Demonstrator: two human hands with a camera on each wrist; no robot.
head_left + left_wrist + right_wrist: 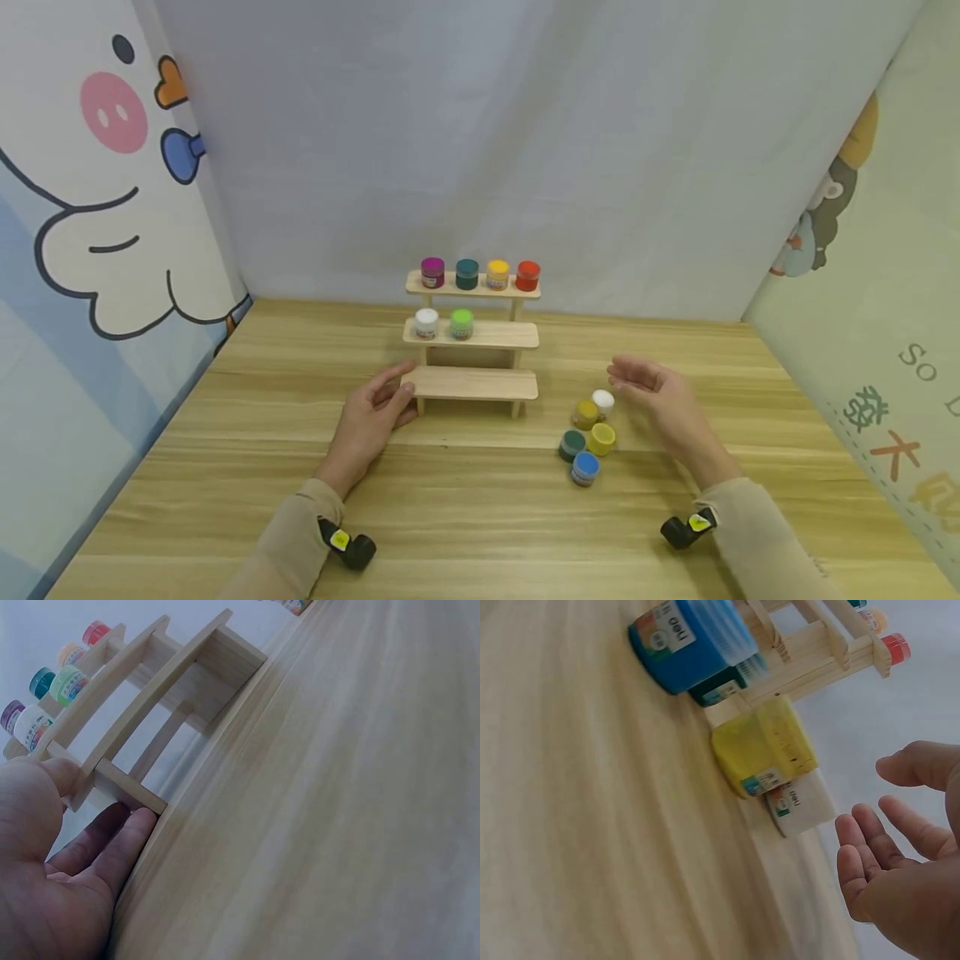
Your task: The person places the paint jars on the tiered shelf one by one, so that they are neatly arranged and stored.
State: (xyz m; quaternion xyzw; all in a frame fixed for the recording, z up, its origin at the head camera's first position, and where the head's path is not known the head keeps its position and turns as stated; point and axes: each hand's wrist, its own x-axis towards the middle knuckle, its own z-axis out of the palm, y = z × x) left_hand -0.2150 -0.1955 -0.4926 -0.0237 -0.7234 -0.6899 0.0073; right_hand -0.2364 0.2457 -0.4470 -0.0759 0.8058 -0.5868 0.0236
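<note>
A three-tier wooden display stand (472,385) stands near the back of the table. My left hand (372,417) holds its left end, the thumb at the bottom board and the fingers (124,844) below, by the leg. Purple (432,273), dark teal (467,274), orange-yellow (497,275) and red (528,276) paint jars line the top tier. White (427,323) and light green (462,324) jars sit on the middle tier's left half. My right hand (660,402), holding nothing, hovers with parted fingers just right of a loose white paint jar (603,403).
Grouped with that white jar on the table, right of the stand, are ochre (587,414), yellow (601,438), dark green (572,446) and blue (585,468) paint jars. A pale cloth (570,167) hangs behind the table. Printed panels flank both sides.
</note>
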